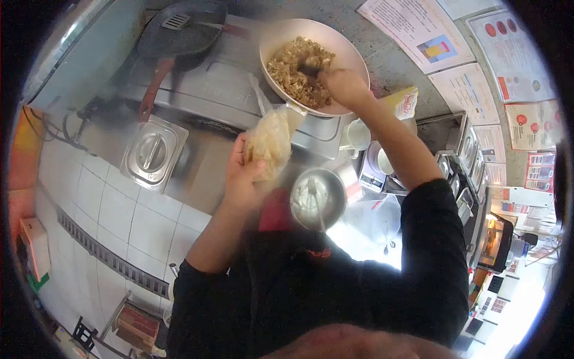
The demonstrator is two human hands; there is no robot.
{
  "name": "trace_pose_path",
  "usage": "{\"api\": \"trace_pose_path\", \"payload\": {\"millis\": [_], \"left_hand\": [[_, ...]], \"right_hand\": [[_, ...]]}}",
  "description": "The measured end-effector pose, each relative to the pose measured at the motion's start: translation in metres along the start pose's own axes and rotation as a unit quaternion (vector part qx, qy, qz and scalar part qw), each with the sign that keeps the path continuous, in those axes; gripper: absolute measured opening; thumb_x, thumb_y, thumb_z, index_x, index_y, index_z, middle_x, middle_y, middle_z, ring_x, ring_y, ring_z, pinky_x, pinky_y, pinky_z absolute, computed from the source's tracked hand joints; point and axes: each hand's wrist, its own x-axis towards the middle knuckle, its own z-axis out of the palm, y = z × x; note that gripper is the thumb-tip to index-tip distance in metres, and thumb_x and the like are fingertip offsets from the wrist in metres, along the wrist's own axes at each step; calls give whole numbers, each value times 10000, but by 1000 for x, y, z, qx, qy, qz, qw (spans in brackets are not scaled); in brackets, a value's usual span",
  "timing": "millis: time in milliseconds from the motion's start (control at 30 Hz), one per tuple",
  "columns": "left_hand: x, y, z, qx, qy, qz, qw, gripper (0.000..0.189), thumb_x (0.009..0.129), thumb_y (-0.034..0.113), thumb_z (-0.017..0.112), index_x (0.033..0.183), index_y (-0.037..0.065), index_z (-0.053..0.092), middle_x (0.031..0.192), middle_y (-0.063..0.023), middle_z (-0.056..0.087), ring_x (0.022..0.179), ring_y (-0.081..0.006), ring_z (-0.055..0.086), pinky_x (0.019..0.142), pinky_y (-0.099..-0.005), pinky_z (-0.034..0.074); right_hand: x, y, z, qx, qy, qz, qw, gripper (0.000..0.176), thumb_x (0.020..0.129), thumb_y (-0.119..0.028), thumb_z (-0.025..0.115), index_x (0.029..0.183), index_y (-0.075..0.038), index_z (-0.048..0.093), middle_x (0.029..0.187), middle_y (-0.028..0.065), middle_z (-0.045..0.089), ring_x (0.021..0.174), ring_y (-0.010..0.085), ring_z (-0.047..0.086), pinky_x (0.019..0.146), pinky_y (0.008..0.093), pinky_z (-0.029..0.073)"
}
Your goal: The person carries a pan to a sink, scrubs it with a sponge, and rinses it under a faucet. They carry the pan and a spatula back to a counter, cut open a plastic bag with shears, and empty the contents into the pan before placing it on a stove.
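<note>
My left hand (244, 173) is closed around a clear plastic bag (270, 142) with pale yellowish contents, held just below the near rim of a large pan. The light-coloured pan (350, 57) sits on the stove and holds a brown, crumbly food mixture (293, 63). Over the right part of the pan, my right hand (344, 87) is closed, its fingertips close to the food beside something dark. What those fingers grip is too unclear to name.
A dark pan (179, 36) with a slotted spatula lies at the upper left. Nearer are a lidded steel container (154, 152), a steel bowl (318, 200) with a utensil, a measuring cup (359, 135), a scale (372, 176) and a yellow packet (403, 103).
</note>
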Motion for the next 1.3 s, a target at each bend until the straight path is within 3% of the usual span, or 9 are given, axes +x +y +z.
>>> {"api": "trace_pose_path", "payload": {"millis": [167,300,433,600,733,867,1133,1200,1300], "left_hand": [[0,-1,-5,73,-2,-9,997,571,677,97,554,1198,-3,344,1109,-132,492,1014,-241,516,893,-344,408],[-2,-2,-4,24,-18,5,1000,423,688,-7,553,1085,31,412,999,-81,530,902,-168,546,786,-293,457],[-18,-5,-11,56,19,59,996,416,708,2,573,1090,34,412,994,-64,529,898,-141,533,772,-272,451],[-57,-35,-36,87,127,273,950,466,741,66,550,1156,16,345,1052,-93,487,965,-184,497,822,-300,419],[-91,-25,-51,140,276,347,885,524,744,115,509,1203,-21,298,1093,-140,460,1013,-246,477,883,-342,382],[-110,-16,-78,191,314,399,840,567,756,160,549,1223,-15,280,1116,-137,451,1017,-244,475,885,-356,385],[-125,-10,-94,292,353,439,773,630,764,120,515,1275,-22,175,1161,-169,389,1056,-254,428,913,-353,366],[-134,-23,-141,553,344,452,610,625,770,130,523,1277,-15,187,1190,-192,381,1065,-285,439,906,-384,377],[-121,-15,-61,800,140,506,289,411,742,37,609,1102,62,412,1086,-269,452,945,-470,509,821,-567,397]], "right_hand": [[-30,2,-34,57,149,110,981,131,745,-92,475,825,-66,576,842,110,596,780,251,605,640,349,497],[-34,12,-7,23,90,62,994,146,760,-78,457,834,-58,582,841,138,597,742,289,600,643,375,490],[-6,-21,-68,241,326,170,898,156,810,-126,500,886,-30,597,820,165,609,720,334,586,646,383,472],[27,-144,-136,446,263,-39,855,157,818,-111,548,939,-25,597,760,94,612,643,128,560,600,250,448],[72,-247,-114,430,55,-205,877,141,771,-63,505,870,-22,597,833,152,612,785,287,595,695,370,461],[104,-322,-65,371,47,-199,906,188,738,-91,496,880,-6,585,898,204,576,881,334,560,771,385,453],[32,-235,-117,431,142,-178,873,220,739,-119,553,934,-18,563,943,182,541,884,307,539,784,390,438],[-35,-181,-132,437,196,-131,868,234,746,-117,564,966,-36,560,935,164,540,876,292,538,776,388,436],[-156,-120,-134,496,257,-31,829,195,747,-85,578,932,-24,564,845,131,556,799,274,548,744,370,442]]}}
